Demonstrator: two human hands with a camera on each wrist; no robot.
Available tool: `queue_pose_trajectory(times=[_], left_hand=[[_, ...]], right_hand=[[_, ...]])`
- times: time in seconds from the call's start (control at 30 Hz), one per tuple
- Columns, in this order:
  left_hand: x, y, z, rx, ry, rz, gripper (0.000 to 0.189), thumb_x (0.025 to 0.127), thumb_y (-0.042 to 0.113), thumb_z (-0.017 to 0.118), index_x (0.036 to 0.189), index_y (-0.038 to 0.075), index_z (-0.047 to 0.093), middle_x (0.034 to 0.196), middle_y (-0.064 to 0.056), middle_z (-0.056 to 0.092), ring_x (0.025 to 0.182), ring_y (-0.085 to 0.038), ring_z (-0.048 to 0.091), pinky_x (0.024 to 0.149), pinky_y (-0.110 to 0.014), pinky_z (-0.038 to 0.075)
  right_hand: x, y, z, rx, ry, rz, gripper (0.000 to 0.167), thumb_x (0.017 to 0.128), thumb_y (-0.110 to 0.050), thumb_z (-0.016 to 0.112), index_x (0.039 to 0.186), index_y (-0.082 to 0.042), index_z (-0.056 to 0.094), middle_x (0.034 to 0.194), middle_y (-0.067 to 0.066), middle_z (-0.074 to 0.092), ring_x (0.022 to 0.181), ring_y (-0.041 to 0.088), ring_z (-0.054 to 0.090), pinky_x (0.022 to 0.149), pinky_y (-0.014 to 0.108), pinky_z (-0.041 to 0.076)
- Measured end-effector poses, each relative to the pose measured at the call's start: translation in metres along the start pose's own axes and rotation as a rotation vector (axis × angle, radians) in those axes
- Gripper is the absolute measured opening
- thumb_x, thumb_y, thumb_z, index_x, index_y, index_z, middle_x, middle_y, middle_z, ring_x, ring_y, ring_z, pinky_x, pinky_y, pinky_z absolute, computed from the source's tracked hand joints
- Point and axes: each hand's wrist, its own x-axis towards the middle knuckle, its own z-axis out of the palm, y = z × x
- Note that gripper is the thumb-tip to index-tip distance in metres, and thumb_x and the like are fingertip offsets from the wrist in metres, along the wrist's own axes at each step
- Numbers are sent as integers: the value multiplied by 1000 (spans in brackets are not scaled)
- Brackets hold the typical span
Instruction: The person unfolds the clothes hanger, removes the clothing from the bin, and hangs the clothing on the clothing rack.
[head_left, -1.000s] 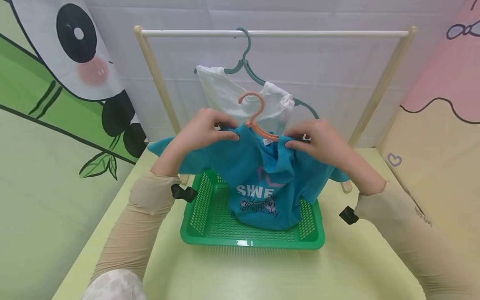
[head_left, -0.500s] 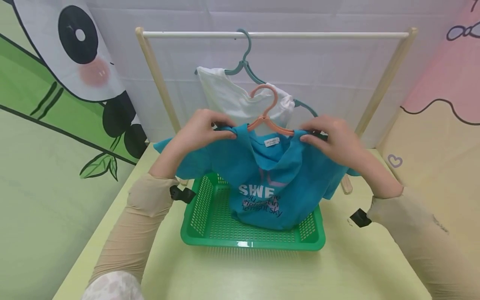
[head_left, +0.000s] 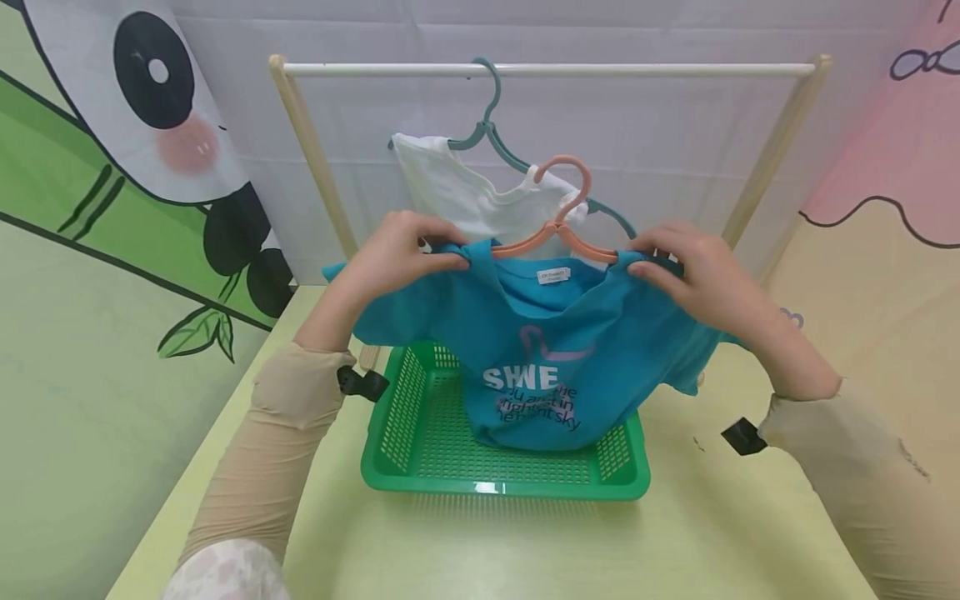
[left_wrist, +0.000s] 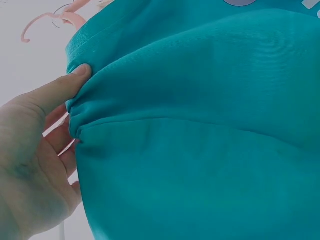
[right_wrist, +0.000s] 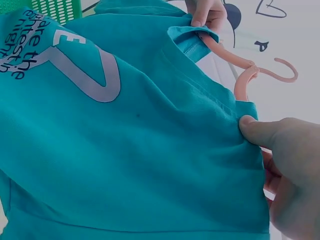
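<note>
A blue T-shirt (head_left: pixel 540 350) with printed lettering hangs spread between both hands, its lower part over a green basket. Inside its neck sits an orange clothes hanger (head_left: pixel 558 227), hook upward, its arms running under the shoulders. My left hand (head_left: pixel 401 254) pinches the shirt's shoulder at the left of the collar, thumb in front, as the left wrist view shows on the blue cloth (left_wrist: pixel 190 125). At the other shoulder my right hand (head_left: pixel 693 271) pinches the fabric; in the right wrist view the thumb (right_wrist: pixel 257 131) presses on the front. The hanger's ends are hidden inside the shirt.
Behind stands a rack with a white rail (head_left: pixel 660 70) and wooden legs. A white garment (head_left: pixel 457 192) hangs on it from a green hanger (head_left: pixel 489 108). The green perforated basket (head_left: pixel 487 487) stands on the pale yellow table (head_left: pixel 465 558). Painted cloth walls flank both sides.
My right hand has moved right, drawing the shirt's neck wider and flatter. The orange hanger has shifted right and slightly up, and is now level. My left hand has barely moved.
</note>
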Motion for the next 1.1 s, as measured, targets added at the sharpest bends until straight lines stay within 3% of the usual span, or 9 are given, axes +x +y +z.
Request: queue_pose_trajectory(times=[0.27,0.5,0.73,0.97,1.1], left_hand=[[2,0,-2,-26,6,-11,25,90,20,74,114,14,74,104,-7,74,92,-17,63,87,-38,50],[1,-6,-5,-32,15,-16,28,90,24,74,116,15,73,104,-5,73,95,-17,62,88,-38,49],[-3,-16,-9,-70,32,-13,30,89,26,75,117,17,72,112,-2,73,100,-15,63,88,-35,50],[-9,-25,-11,-150,41,-56,30,90,23,74,119,18,71,118,-3,72,109,-17,66,99,-36,51],[-10,-28,-11,-149,51,-61,26,93,20,69,119,15,72,118,-7,72,113,-20,66,102,-40,51]], right_hand=[[-3,3,-7,-10,22,1,20,95,-13,66,114,-7,68,103,7,67,91,17,55,78,23,44],[-6,5,-12,-14,65,-9,19,94,-12,66,113,-8,68,103,7,66,91,14,51,79,23,41],[-11,9,-17,-16,85,33,21,93,-12,67,114,-8,68,104,6,65,92,10,48,78,20,39],[-16,12,-22,-16,95,62,22,93,-12,68,115,-10,69,105,6,65,92,6,45,78,21,38],[-17,12,-23,-31,94,74,23,93,-12,68,116,-10,68,106,6,66,92,7,46,78,20,39]])
